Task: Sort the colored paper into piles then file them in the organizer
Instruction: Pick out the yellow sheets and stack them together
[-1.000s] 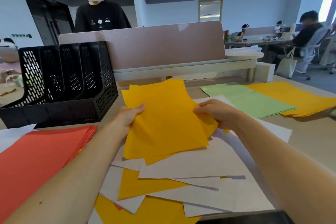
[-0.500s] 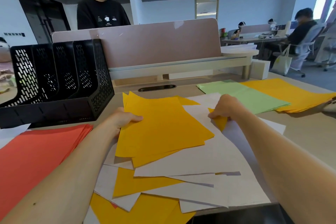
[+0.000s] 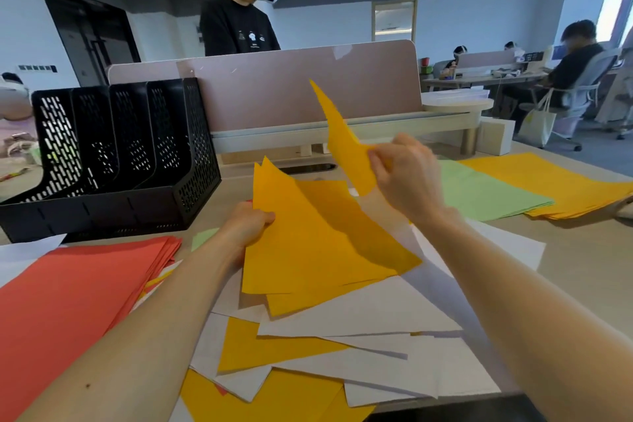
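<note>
At the far left of the beige table [image 3: 589,271], a flat pile of red paper sheets [image 3: 68,301] lies in front of the black perforated plastic organizer [image 3: 113,154]. Next, the left hand [image 3: 246,226] grips the edge of a fanned bunch of yellow-orange paper sheets [image 3: 308,250], held above a loose heap of mixed white and yellow sheets [image 3: 359,325]. The right hand [image 3: 407,178] pinches a single yellow-orange sheet [image 3: 346,144], raised and curling upward. Farther right lie a pale green paper pile [image 3: 486,195] and, just beside it, a yellow-orange paper pile [image 3: 565,188]
</note>
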Tool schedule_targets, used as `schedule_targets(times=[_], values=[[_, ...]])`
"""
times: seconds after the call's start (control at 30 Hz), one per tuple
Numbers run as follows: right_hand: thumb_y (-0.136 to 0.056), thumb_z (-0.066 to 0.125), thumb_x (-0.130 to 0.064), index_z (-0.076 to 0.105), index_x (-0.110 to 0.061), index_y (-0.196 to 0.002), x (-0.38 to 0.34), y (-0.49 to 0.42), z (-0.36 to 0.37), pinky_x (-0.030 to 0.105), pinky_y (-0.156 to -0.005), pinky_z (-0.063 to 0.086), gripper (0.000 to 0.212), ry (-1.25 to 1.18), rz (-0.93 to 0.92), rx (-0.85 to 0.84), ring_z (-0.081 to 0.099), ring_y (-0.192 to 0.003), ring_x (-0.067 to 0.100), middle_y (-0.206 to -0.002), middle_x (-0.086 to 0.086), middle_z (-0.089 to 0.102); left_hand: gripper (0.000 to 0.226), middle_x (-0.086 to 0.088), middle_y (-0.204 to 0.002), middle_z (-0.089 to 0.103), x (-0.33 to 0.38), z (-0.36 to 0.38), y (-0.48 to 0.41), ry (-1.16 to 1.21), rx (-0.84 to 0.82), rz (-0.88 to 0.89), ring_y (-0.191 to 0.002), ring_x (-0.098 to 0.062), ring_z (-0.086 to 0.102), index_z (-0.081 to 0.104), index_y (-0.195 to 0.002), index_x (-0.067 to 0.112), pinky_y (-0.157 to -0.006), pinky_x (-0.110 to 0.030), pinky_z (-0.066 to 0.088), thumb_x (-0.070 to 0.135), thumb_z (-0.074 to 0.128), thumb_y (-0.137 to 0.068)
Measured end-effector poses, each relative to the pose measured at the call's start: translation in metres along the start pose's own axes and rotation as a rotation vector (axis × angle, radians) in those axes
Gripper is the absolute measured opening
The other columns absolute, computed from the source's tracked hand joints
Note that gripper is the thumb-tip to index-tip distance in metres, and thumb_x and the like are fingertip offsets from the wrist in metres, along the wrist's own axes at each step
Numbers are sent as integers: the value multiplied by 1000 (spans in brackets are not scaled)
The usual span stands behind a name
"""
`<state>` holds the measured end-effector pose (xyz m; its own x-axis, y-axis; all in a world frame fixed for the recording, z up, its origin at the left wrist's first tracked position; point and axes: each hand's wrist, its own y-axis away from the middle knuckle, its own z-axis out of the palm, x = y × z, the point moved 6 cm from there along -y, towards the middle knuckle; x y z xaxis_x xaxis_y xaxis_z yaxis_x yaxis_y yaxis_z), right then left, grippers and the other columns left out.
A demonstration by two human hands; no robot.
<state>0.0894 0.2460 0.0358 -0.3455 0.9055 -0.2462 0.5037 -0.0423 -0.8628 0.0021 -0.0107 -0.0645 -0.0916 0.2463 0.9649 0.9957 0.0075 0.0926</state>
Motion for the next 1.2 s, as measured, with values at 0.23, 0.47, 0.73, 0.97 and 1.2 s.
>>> schedule_targets(times=[0.23,0.47,0.73,0.97,1.2], values=[[-100,47,-36,73,-18,-106,-71,42,62,32,-76,40,32,115,-293,-547,55,-100,23,-104,3,65,33,-9,-65,58,0,10,4,183,2,-39,-55,-24,58,58,-94,9,-55,-32,47,39,48,-103],[-85,45,-71,72,-29,-72,-85,52,70,31,-52,38,51,-270,-152,-672,48,-59,8,-61,-6,58,30,-16,-97,70,-3,3,4,102,-29,3,-81,-31,69,58,-114,8,-64,-44,58,4,71,-86],[-88,59,-56,58,0,-127,45,33,56,35,-81,45,68,-364,669,-518,61,-102,29,-110,16,62,35,-11,-124,65,12,-9,12,229,-191,74,-108,-35,64,55,-132,16,-92,-53,51,5,54,-99],[-90,68,-25,62,-4,-121,37,54,61,35,-72,58,38,-695,878,-816,71,-84,25,-103,11,73,37,-13,-119,68,9,6,10,158,-235,69,-102,-34,67,54,-132,12,-84,-47,55,4,57,-97],[-90,69,-26,59,-3,-118,38,61,66,46,-93,52,37,-419,778,-858,64,-99,32,-112,16,67,55,2,-117,58,25,-21,38,-459,-21,361,-103,-18,59,53,-124,19,-84,-37,50,28,82,-79]])
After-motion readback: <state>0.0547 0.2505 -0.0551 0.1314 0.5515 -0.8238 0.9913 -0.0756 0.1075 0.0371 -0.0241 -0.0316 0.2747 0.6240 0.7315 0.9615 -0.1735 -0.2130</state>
